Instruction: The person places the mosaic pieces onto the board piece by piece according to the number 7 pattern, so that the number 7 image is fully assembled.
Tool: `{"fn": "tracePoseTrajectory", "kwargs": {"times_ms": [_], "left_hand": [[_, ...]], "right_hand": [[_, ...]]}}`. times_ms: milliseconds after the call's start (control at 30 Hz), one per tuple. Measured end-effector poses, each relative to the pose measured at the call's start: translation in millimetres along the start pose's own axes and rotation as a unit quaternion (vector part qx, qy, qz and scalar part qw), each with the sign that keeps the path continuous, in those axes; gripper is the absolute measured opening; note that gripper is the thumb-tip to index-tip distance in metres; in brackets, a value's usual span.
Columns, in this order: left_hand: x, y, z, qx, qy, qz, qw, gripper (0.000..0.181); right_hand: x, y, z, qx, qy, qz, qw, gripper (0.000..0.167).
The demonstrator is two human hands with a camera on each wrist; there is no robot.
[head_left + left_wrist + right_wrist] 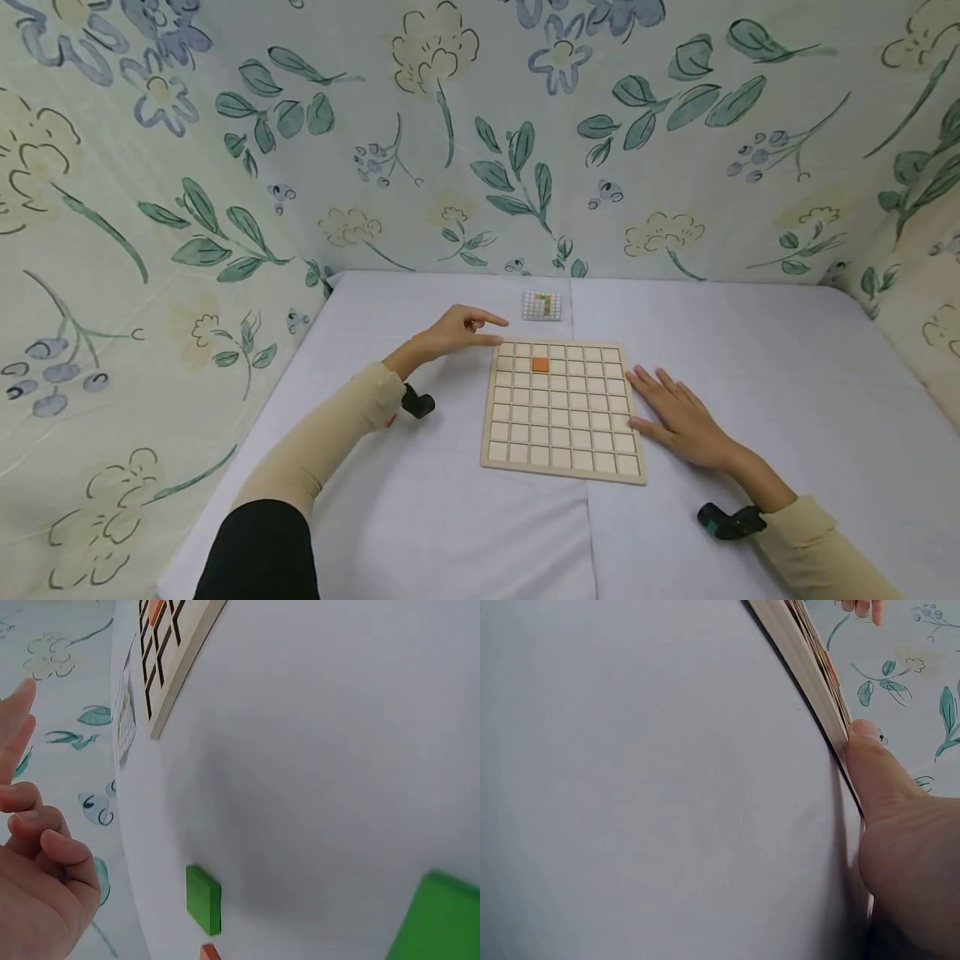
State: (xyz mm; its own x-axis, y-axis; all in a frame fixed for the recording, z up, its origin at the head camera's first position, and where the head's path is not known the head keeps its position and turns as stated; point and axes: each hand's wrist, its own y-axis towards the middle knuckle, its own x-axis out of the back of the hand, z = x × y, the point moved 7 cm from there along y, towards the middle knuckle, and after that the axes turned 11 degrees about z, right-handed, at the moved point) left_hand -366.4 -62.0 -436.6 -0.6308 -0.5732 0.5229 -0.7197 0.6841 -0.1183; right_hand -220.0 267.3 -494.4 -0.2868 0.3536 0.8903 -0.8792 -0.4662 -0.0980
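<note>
A square wooden grid board (562,475) lies on the white cloth, one orange tile (540,364) in its second row from the top. My left hand (457,331) is by the board's top left corner, thumb and index finger stretched out and apart, nothing visible between them. Its other fingers curl inward in the left wrist view, where the hand (45,877) is at the left edge. My right hand (690,429) lies spread beside the board's right edge. In the right wrist view, the right thumb (877,772) touches the board's side (806,682).
Behind the board lies a small card (542,306) with a coloured grid pattern. The left wrist view shows a green block (201,900), a larger-looking green one (442,922) and an orange piece (210,952) on the cloth. Floral fabric (517,167) hangs around the table.
</note>
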Motion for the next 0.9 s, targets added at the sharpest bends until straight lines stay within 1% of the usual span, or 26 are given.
{"fn": "tracePoseTrajectory", "kwargs": {"times_ms": [167, 300, 400, 533, 633, 733, 900], "left_hand": [[26.5, -17.8, 10.4, 0.011, 0.017, 0.001, 0.9998, 0.043], [45.4, -31.7, 27.7, 0.03, 0.022, 0.012, 0.9992, 0.042], [55.6, -39.7, 42.0, 0.043, 0.03, 0.025, 0.9983, 0.041], [61.4, -44.9, 54.4, 0.05, 0.04, 0.046, 0.9969, 0.039], [63.5, -47.0, 60.3, 0.053, 0.048, 0.055, 0.9959, 0.037], [63.9, -47.6, 64.4, 0.048, 0.058, 0.061, 0.9953, 0.036], [63.2, -45.6, 72.4, 0.043, 0.067, 0.061, 0.995, 0.036]], "right_hand": [[2, -0.6, 1, 0.003, 0.0, -0.003, 1.0, 0.075], [2, -0.8, 1, 0.004, -0.001, -0.003, 1.0, 0.075], [2, -1.1, 1, 0.004, 0.003, -0.002, 1.0, 0.075], [3, -1.7, 2, 0.006, 0.006, -0.002, 1.0, 0.075], [3, -1.6, 2, 0.008, 0.004, -0.005, 0.9999, 0.074], [3, -1.0, 2, 0.008, 0.003, -0.005, 1.0, 0.075], [2, -0.2, 1, 0.005, 0.006, -0.005, 1.0, 0.075]]}}
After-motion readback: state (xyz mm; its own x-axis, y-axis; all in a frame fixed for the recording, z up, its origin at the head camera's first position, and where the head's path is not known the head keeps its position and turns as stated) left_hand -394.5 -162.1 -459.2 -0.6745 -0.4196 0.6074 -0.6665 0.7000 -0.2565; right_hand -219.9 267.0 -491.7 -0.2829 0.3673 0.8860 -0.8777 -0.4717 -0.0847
